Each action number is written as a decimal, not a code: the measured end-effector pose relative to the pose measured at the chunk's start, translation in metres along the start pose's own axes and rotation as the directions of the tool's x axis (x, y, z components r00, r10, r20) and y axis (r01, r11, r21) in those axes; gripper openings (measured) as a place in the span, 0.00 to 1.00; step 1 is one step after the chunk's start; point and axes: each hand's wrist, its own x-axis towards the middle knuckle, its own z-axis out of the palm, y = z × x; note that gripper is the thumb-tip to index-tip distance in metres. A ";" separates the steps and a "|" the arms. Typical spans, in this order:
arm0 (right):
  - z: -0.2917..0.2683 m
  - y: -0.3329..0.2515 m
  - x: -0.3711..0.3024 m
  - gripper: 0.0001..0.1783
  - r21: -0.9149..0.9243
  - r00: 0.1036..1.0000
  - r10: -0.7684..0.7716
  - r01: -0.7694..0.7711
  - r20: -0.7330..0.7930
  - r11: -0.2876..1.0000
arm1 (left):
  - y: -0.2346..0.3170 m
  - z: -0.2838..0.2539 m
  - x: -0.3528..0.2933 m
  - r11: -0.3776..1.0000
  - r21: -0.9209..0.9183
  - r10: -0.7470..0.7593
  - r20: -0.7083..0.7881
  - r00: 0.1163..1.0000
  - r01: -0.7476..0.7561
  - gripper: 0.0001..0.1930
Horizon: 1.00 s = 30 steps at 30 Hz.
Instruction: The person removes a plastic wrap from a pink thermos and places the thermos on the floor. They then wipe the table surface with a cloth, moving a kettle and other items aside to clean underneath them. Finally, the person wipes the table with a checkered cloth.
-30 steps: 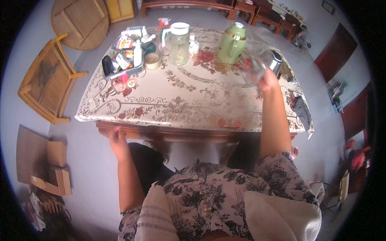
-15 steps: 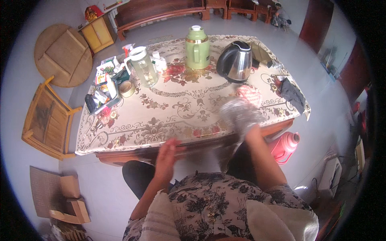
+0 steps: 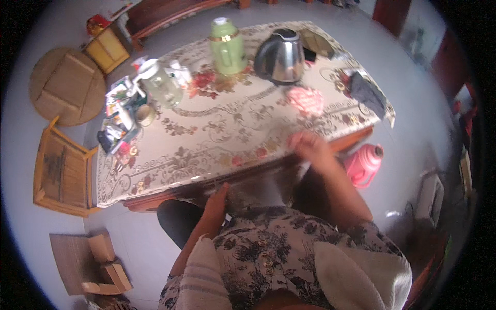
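Head view, right hand (image 3: 310, 148) loosely extended over edge of table (image 3: 227, 137), left hand (image 3: 218, 201) lower, grip unclear

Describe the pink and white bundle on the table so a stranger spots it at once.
Find the table with the flowered cover. On its right half, between the silver kettle and the person's right hand, lies a small crumpled bundle. Its pink-and-white colouring sets it apart from the dark grey cloth to its right.

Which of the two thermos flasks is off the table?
The pink flask, down by the near right corner of the table; the green flask stands on the patterned tablecloth.
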 end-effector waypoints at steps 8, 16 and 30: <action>-0.130 0.047 0.107 0.20 -0.850 0.829 -0.537 0.163 -0.158 0.502 | -0.072 -0.038 0.057 0.988 -0.022 -0.152 -0.096 0.984 0.150 0.22; 0.110 0.061 0.122 0.18 -0.970 0.986 -0.166 0.032 -0.008 0.242 | -0.098 -0.048 0.074 0.980 -0.083 -0.187 -0.048 0.981 0.183 0.16; -0.102 0.034 0.146 0.18 -0.744 0.838 -0.467 0.116 -0.283 0.658 | -0.090 -0.058 0.073 0.967 0.210 -0.148 -0.008 0.989 0.146 0.20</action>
